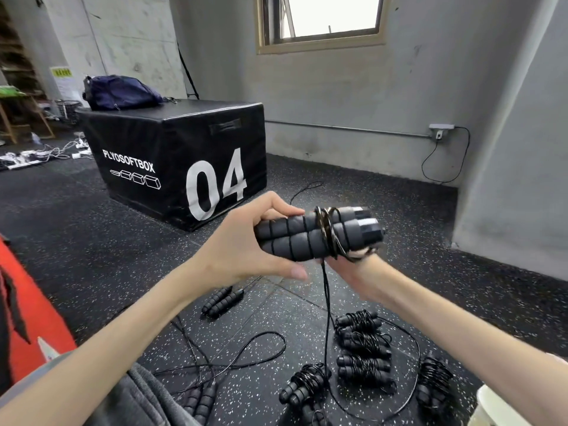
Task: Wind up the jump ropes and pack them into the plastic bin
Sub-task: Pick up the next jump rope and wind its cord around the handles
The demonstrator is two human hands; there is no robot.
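Observation:
My left hand (242, 244) grips a pair of black foam jump-rope handles (295, 236) held side by side. A few turns of thin black cord (327, 233) circle the handles near their far ends. My right hand (353, 273), blurred, is under those ends and pinches the cord, which hangs down to the floor. Several wound ropes (362, 342) lie in a cluster on the floor at lower right. Two unwound ropes lie nearer me: one pair of handles (222, 301) in the middle, another (201, 402) by my knee, with loose cord (246, 358) looped between. A pale bin rim (504, 407) shows at the bottom right corner.
A black plyo soft box marked 04 (184, 161) stands ahead on the speckled rubber floor, with a dark blue bag (120, 92) on top. A red mat (33, 305) lies at left. Grey walls close the right side.

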